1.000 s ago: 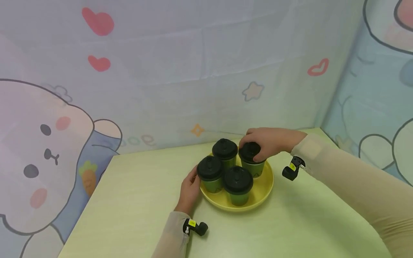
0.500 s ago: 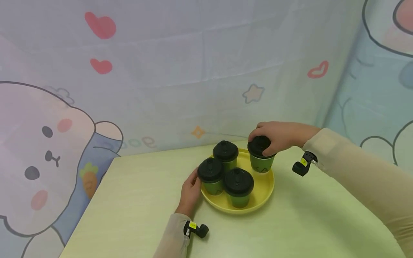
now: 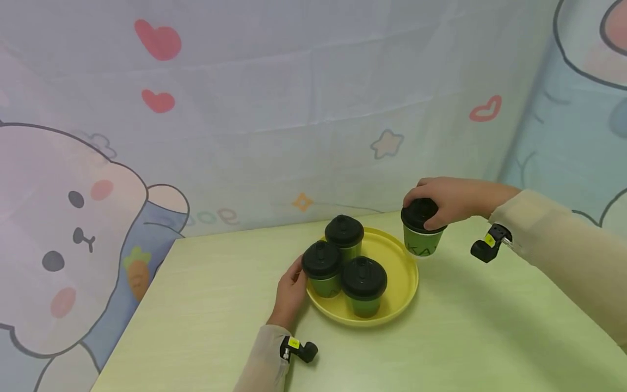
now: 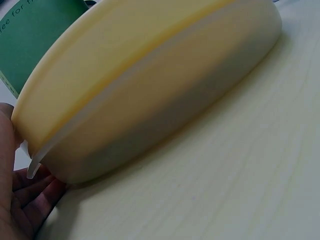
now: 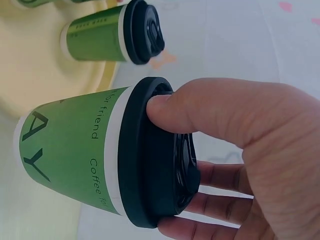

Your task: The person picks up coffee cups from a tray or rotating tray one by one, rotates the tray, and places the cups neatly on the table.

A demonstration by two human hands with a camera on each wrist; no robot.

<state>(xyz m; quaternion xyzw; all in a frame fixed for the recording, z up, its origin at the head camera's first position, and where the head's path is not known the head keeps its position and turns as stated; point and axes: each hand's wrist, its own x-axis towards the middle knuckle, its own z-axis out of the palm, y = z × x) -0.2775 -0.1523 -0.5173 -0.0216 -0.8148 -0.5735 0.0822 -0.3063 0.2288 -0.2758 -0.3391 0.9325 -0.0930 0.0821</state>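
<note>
My right hand grips a green paper coffee cup by its black lid, thumb on one side and fingers on the other. Upright, the cup hangs past the right rim of a round yellow tray. Lettering shows on its sleeve in the right wrist view. At the tray's left edge my left hand holds the rim, with the thumb at the top and fingers low against the side in the left wrist view. Three like cups stand on the tray: a back cup, a left cup and a front cup.
The pale wooden table extends around the tray on both sides. Behind it hangs a printed cloth backdrop, close to the table's back edge, and a second printed cloth borders the right side.
My right hand has lifted the back-right cup off the tray and carried it right, past the rim. The left hand and the other cups have stayed in place.
</note>
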